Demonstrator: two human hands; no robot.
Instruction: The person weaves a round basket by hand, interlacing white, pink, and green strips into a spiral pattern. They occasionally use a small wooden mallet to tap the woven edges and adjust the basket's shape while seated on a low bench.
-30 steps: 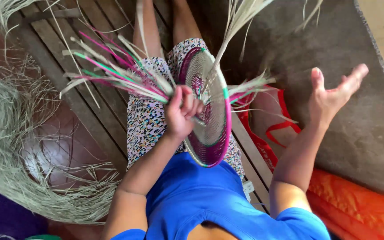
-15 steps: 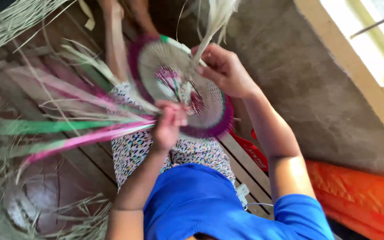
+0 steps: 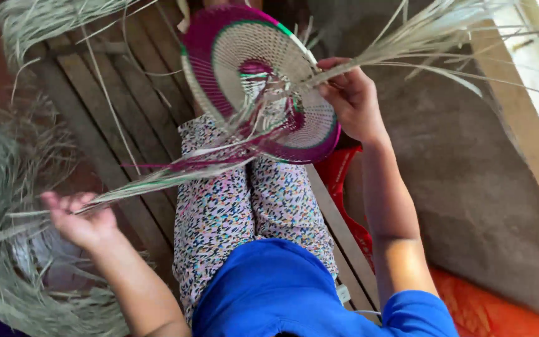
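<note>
A slatted wooden bench (image 3: 95,125) is seen beneath the seated person, and every place below is given relative to the round woven disc (image 3: 263,81), which is held upright above the patterned trousers (image 3: 244,206). To the far lower left of the disc, a large heap of dried grass fibre (image 3: 7,187) is spread. Below the disc, a blue shirt (image 3: 282,293) is seen. At the disc's right edge, the right hand (image 3: 352,100) is closed around a bundle of pale strands (image 3: 432,37). Well to the lower left of the disc, long loose strands (image 3: 157,178) are pinched by the left hand (image 3: 79,218).
</note>
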